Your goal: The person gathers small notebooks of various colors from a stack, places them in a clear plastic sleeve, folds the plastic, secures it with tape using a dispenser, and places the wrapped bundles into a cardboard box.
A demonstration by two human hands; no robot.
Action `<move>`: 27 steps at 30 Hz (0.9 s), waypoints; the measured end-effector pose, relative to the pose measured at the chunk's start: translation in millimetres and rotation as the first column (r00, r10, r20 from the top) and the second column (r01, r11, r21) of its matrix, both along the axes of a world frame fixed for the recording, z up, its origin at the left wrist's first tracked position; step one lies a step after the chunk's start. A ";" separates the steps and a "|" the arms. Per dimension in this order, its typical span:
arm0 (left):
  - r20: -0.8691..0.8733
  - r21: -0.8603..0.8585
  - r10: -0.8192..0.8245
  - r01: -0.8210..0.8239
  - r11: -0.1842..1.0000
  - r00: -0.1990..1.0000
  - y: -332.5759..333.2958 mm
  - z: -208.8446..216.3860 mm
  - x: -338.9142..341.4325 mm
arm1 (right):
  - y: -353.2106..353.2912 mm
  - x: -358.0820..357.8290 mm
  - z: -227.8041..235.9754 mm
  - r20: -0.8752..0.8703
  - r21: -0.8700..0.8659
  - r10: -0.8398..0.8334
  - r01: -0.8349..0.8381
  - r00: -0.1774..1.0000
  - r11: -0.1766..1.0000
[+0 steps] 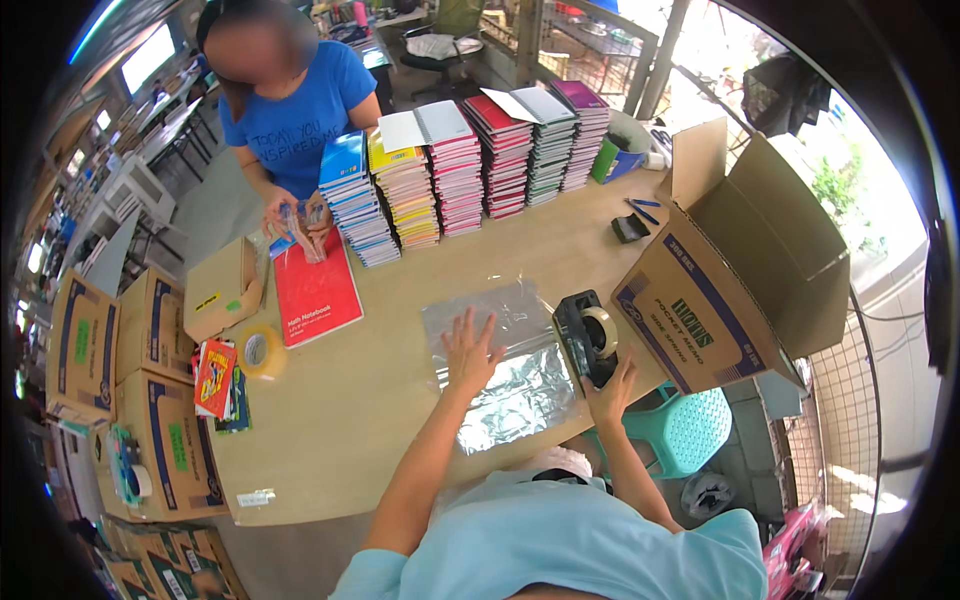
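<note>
Left hand (472, 356), fingers spread, on clear plastic (515, 400); right hand (608, 395) touches one tape dispenser (572, 332), grip unclear; six notebook stacks (459, 180) beyond.

Free passage across the table (335, 420) left of the plastic bag (515, 385); notebook stacks (458, 170) beyond; tape dispenser (574, 330) and carton (700, 310) rightward

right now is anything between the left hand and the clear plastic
Nothing visible: the left hand appears to rest on the clear plastic. The black tape dispenser, with the right hand at it, stands to the right, not between them.
</note>
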State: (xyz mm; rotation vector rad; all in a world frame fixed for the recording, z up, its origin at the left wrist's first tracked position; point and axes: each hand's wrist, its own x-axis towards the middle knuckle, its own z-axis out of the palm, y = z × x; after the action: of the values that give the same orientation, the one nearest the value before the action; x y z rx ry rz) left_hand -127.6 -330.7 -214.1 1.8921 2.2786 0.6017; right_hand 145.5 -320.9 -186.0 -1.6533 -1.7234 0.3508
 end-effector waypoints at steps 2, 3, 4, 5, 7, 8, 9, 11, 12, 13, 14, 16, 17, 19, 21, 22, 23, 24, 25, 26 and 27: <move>-0.022 -0.015 -0.037 0.037 0.999 0.999 23.7 -8.4 -18.2 | 7.2 -1.6 -4.6 -0.055 -0.039 -0.019 0.017 0.998 0.999; -0.047 -0.048 -0.081 0.079 0.996 0.996 30.9 -10.1 -19.0 | 7.8 3.5 -9.4 -0.040 -0.037 -0.032 0.031 0.999 0.999; -0.032 -0.044 -0.089 0.087 0.995 0.996 35.1 -11.5 -18.1 | 9.3 8.2 -13.8 -0.020 0.026 -0.050 0.050 0.999 0.998; -0.031 -0.165 -0.165 0.158 0.974 0.986 37.3 -6.9 -19.7 | 7.4 9.4 -15.2 -0.013 0.082 -0.076 0.076 0.997 0.994; -0.020 -0.284 -0.243 0.227 0.932 0.970 30.1 0.8 -16.7 | 10.2 20.0 -12.4 0.010 0.081 -0.139 0.138 0.990 0.987; -0.054 -0.329 -0.238 0.207 0.921 0.970 21.3 5.7 -9.4 | 11.6 22.5 -9.1 0.031 0.080 -0.195 0.192 0.980 0.978; -0.090 -0.380 -0.225 0.176 0.908 0.970 9.9 6.9 -3.0 | 13.0 18.3 0.9 0.027 0.068 -0.196 0.193 0.980 0.979; -0.097 -0.372 -0.224 0.174 0.912 0.970 -20.4 6.5 15.6 | 12.8 12.7 30.3 0.325 0.309 -0.221 0.118 0.919 0.944; -0.100 -0.349 -0.222 0.175 0.921 0.970 -35.4 5.1 28.6 | 5.2 2.7 48.7 0.313 0.265 -0.130 0.045 0.941 0.963; -0.033 -0.300 -0.209 0.190 0.935 0.977 -49.5 5.7 46.2 | 3.3 -0.9 45.7 0.314 0.267 -0.128 0.042 0.941 0.963; 0.084 -0.410 -0.178 0.197 0.890 0.980 -58.9 25.0 66.9 | 0.8 1.2 33.1 0.285 0.210 0.101 -0.164 0.953 0.964; 0.247 -0.374 -0.130 0.218 0.902 0.960 -82.5 29.9 86.5 | -0.1 -17.6 3.8 0.243 0.099 0.433 -0.467 0.868 0.879; 0.397 -0.391 -0.063 0.231 0.891 0.916 -89.0 23.6 93.3 | 1.1 -33.0 -9.7 0.245 0.034 0.533 -0.556 0.810 0.830; 0.408 -0.449 -0.009 0.209 0.868 0.913 -99.3 26.3 99.0 | 1.5 -52.0 -13.1 0.333 -0.186 0.596 -0.569 0.731 0.801; 0.408 -0.506 0.045 0.185 0.843 0.912 -108.5 22.2 89.0 | 11.0 -50.0 -21.6 0.396 -0.388 0.663 -0.538 0.635 0.748; 0.349 -0.328 -0.060 0.181 0.927 0.935 -113.2 15.1 76.0 | 19.3 -41.5 -30.7 0.410 -0.407 0.730 -0.606 0.547 0.683; 0.266 -0.142 -0.146 0.188 0.972 0.953 -118.6 9.0 62.8 | 26.9 -33.9 -39.3 0.419 -0.431 0.789 -0.667 0.449 0.608; 0.269 -0.148 -0.132 0.176 0.973 0.954 -125.5 7.8 51.4 | 32.9 -28.0 -42.5 0.440 -0.476 0.809 -0.662 0.390 0.579; 0.122 -0.149 -0.133 0.151 0.977 0.984 -134.6 9.3 40.1 | 38.4 -24.2 -45.6 0.435 -0.481 0.817 -0.669 0.378 0.566; -0.025 -0.152 -0.133 0.127 0.980 0.991 -142.9 9.8 34.1 | 42.3 -20.6 -49.3 0.444 -0.459 0.821 -0.696 0.358 0.552; -0.020 -0.160 -0.118 0.113 0.981 0.993 -150.0 6.7 34.3 | 46.3 -18.6 -51.3 0.454 -0.437 0.825 -0.723 0.336 0.534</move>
State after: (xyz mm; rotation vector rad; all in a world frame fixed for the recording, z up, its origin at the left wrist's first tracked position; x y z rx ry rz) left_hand -93.3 -480.7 -207.3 1.9513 2.1445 0.3682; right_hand 127.0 -274.6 -237.3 -0.8883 -3.0750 0.4016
